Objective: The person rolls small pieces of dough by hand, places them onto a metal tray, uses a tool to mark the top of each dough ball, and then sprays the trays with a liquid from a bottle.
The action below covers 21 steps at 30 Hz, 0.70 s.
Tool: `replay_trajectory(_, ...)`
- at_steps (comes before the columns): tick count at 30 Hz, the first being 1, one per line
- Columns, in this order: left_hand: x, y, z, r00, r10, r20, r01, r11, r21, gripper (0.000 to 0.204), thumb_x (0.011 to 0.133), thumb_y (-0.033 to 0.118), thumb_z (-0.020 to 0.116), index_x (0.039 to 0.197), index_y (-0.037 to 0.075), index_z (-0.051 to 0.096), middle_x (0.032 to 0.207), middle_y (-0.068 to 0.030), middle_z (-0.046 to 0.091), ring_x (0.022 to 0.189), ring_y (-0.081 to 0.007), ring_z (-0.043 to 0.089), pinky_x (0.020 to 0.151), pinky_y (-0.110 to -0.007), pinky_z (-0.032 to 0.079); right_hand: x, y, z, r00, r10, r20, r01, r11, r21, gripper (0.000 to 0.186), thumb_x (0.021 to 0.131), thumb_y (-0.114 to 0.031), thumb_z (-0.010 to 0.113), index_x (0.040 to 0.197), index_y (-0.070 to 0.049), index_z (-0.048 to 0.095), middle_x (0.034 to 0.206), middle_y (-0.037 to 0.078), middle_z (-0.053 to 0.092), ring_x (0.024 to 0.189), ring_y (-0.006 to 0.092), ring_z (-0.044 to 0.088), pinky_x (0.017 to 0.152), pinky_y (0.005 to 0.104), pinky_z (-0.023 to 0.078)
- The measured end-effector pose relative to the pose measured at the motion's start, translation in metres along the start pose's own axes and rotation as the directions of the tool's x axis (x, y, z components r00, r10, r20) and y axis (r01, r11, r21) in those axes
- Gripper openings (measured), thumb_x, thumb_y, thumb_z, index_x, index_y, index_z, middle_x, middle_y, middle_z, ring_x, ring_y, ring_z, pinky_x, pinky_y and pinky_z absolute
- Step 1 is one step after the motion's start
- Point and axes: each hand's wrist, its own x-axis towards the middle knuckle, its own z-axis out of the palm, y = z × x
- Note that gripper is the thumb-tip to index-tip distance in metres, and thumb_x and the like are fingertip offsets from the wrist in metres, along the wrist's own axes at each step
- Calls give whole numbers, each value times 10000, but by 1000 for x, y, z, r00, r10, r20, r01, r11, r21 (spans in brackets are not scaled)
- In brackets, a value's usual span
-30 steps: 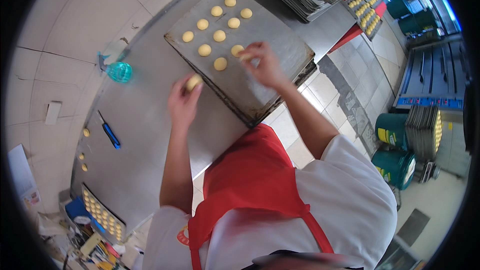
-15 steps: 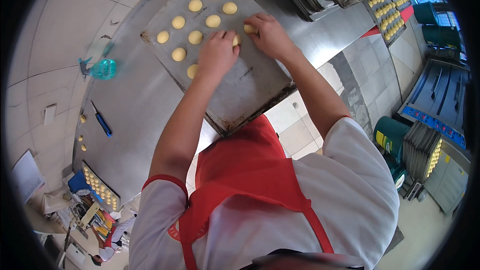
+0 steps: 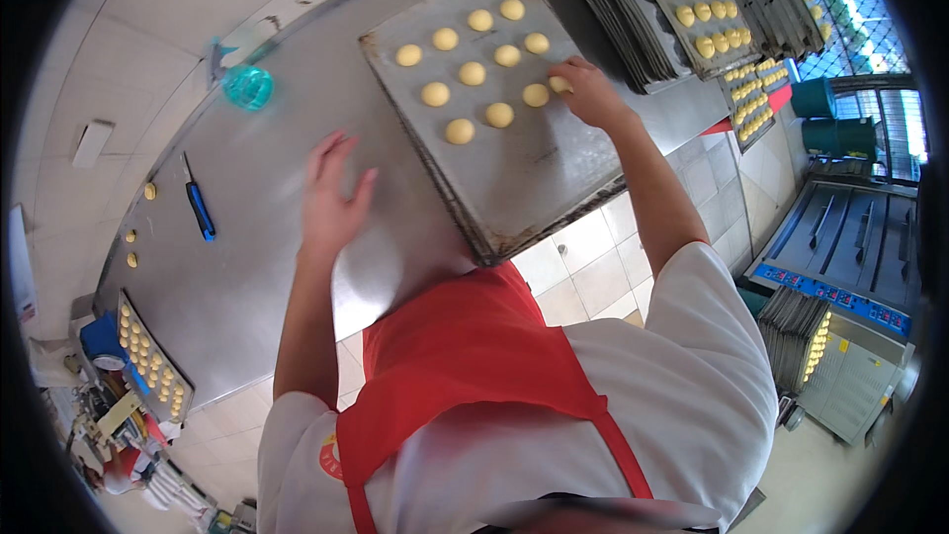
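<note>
Several round yellow dough balls (image 3: 472, 73) sit in rows on a grey metal baking tray (image 3: 524, 173) in front of me. My right hand (image 3: 593, 97) is over the tray's right side, its fingers closed round one dough ball (image 3: 560, 84) beside the end of a row. My left hand (image 3: 334, 193) is off the tray, above the bare steel table to its left. Its fingers are spread and nothing is in them. The near part of the tray holds no dough.
On the table's left lie a blue-handled knife (image 3: 201, 210), a teal spray bottle (image 3: 247, 87) and small dough pieces (image 3: 131, 235). Stacked trays (image 3: 618, 25) and a dough-filled tray (image 3: 682, 0) stand at the far right. Another filled tray (image 3: 150, 361) sits at the left end.
My left hand has let go of a dough ball on the tray and swung left over the table. My right hand stays at the tray's right side with its dough ball. The view has shifted.
</note>
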Motion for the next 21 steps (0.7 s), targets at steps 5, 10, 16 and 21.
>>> replay_trajectory(5, -109, -163, -146, 895, -275, -351, 313, 948, 54, 371, 947, 143, 784, 1298, 43, 718, 1442, -171, 607, 1336, -363, 604, 1105, -473, 508, -1, -79, 27, 943, 24, -332, -90, 979, -185, 547, 813, 94, 528, 1293, -72, 730, 1328, 208, 686, 1210, 431, 635, 1068, 512, 493)
replay_trajectory(10, -179, -351, -255, 772, -399, -495, 496, 865, 76, 326, 939, 155, 759, 1247, 50, 735, 1296, -187, 694, 1236, -385, 662, 1047, -462, 536, -42, -86, 80, 869, 97, -485, -262, 922, -285, 577, 800, 114, 515, 1309, -55, 731, 1323, 203, 707, 1301, 395, 625, 1132, 472, 489)
replay_trajectory(16, -184, -511, -343, 579, -562, -590, 793, 555, 250, 536, 915, 305, 763, 1403, 108, 665, 1438, -231, 616, 1338, -455, 578, 1099, -498, 512, -12, -248, 84, 846, -110, -522, -178, 864, -470, 397, 922, 23, 618, 1282, -80, 749, 1302, 161, 657, 1227, 380, 612, 1035, 514, 495)
replay_trajectory(21, -170, -602, -389, 348, -737, -579, 926, 174, 335, 689, 916, 462, 771, 1539, 252, 565, 1534, -225, 540, 1438, -449, 479, 1139, -536, 464, -11, -353, 119, 854, -143, -500, -86, 910, -406, 335, 934, 3, 678, 1248, -78, 763, 1375, 151, 615, 1258, 377, 596, 1038, 529, 494)
